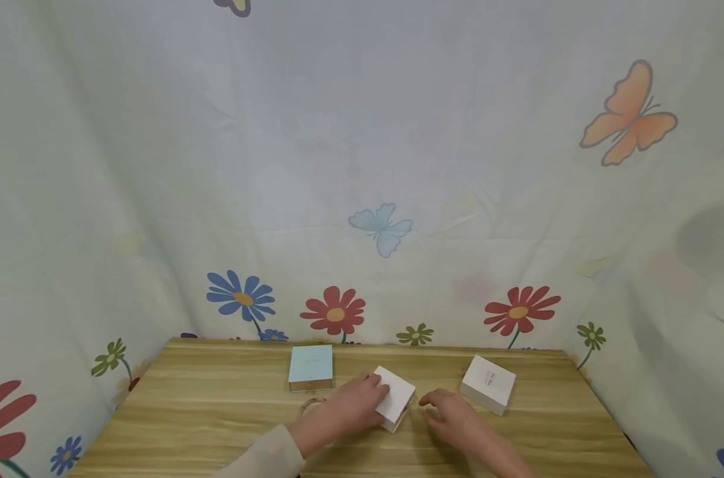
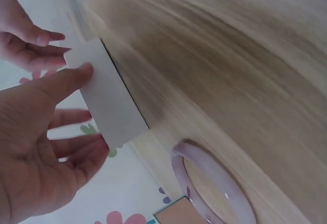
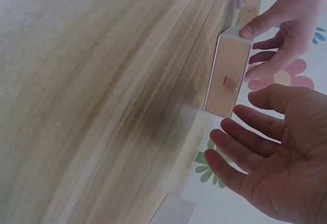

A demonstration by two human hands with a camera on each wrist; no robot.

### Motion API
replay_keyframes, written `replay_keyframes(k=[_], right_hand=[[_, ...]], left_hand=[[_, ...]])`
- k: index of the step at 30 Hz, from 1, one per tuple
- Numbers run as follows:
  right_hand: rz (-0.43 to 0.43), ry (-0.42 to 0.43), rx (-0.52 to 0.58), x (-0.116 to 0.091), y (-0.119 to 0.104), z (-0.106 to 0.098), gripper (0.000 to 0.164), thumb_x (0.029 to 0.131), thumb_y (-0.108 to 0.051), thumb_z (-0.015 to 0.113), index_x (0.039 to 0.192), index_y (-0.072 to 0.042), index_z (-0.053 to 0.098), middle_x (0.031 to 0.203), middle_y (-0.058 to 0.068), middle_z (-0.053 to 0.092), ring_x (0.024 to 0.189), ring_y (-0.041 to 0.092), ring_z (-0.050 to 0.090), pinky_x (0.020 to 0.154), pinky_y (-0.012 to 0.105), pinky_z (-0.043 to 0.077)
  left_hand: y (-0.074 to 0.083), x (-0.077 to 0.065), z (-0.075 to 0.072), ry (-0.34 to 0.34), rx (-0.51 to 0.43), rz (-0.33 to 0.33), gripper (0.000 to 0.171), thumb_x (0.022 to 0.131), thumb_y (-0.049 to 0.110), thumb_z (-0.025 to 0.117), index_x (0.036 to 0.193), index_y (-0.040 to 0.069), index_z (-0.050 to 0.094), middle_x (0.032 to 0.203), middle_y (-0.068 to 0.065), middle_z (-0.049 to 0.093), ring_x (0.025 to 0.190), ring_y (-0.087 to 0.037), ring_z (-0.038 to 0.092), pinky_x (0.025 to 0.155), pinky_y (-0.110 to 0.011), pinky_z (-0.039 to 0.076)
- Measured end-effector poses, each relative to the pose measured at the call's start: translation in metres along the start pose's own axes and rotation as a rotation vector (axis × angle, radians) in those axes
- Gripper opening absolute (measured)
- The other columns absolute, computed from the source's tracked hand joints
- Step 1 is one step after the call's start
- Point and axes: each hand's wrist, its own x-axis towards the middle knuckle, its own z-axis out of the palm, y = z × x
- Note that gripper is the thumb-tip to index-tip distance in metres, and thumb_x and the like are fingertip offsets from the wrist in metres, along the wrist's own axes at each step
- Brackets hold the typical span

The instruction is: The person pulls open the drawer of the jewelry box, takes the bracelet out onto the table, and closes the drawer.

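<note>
In the head view a small white box [image 1: 399,393] sits on the wooden table in the middle, turned at an angle. My left hand [image 1: 354,402] grips it from the left; in the left wrist view its thumb [image 2: 76,76] lies on one white side and the fingers are across from it. An orange-tan end face [image 3: 220,75] with a small pull tab [image 3: 230,83] shows in the right wrist view. Close to that end, my right hand [image 1: 457,419] has its fingers spread and loosely bent, holding nothing. Whether a fingertip touches the box, I cannot tell.
A light blue box [image 1: 311,364] stands at the back left, its tan end facing me. Another white box [image 1: 489,384] lies to the right, beyond my right hand. A pale purple bangle [image 2: 214,180] rests on the table [image 1: 218,398] by my left wrist. Flowered curtain [image 1: 397,285] hangs behind.
</note>
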Motion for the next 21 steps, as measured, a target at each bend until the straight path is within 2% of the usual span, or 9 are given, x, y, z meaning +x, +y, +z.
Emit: replay_keyframes(k=[5,11,16,21], right_hand=[[0.034,-0.021,0.019,-0.001,0.000,0.000,0.017,0.090,-0.007,0.073,0.106,-0.003,0.070,0.107,0.011,0.070,0.099,0.031,0.068,0.084,0.044,0.056],[0.039,-0.027,0.022,-0.001,0.000,0.000,0.018,0.090,-0.007,0.073,0.108,-0.003,0.070,0.107,0.010,0.070,0.102,0.032,0.068,0.087,0.045,0.055],[0.025,-0.011,0.017,0.004,0.000,0.002,0.017,0.091,-0.009,0.073,0.107,-0.002,0.070,0.106,0.011,0.071,0.101,0.032,0.068,0.085,0.046,0.055],[0.029,0.003,0.021,0.012,-0.001,0.004,0.017,0.091,-0.008,0.073,0.107,-0.003,0.070,0.105,0.010,0.071,0.100,0.032,0.068,0.084,0.047,0.055]], left_hand=[[0.000,0.003,0.005,0.053,0.056,-0.061,0.046,0.091,0.049,0.074,0.117,0.011,0.068,0.102,-0.006,0.061,0.097,-0.020,0.054,0.082,-0.030,0.052],[0.001,0.005,0.008,0.070,0.070,-0.090,0.044,0.090,0.048,0.075,0.115,0.011,0.068,0.101,-0.007,0.059,0.096,-0.022,0.051,0.079,-0.030,0.053],[-0.006,0.012,0.007,0.056,0.066,-0.068,0.043,0.090,0.044,0.077,0.116,0.011,0.069,0.102,-0.006,0.062,0.096,-0.021,0.054,0.085,-0.031,0.051],[-0.024,0.026,0.010,0.031,0.051,-0.064,0.042,0.090,0.042,0.077,0.117,0.012,0.069,0.101,-0.004,0.062,0.096,-0.019,0.054,0.090,-0.032,0.047]])
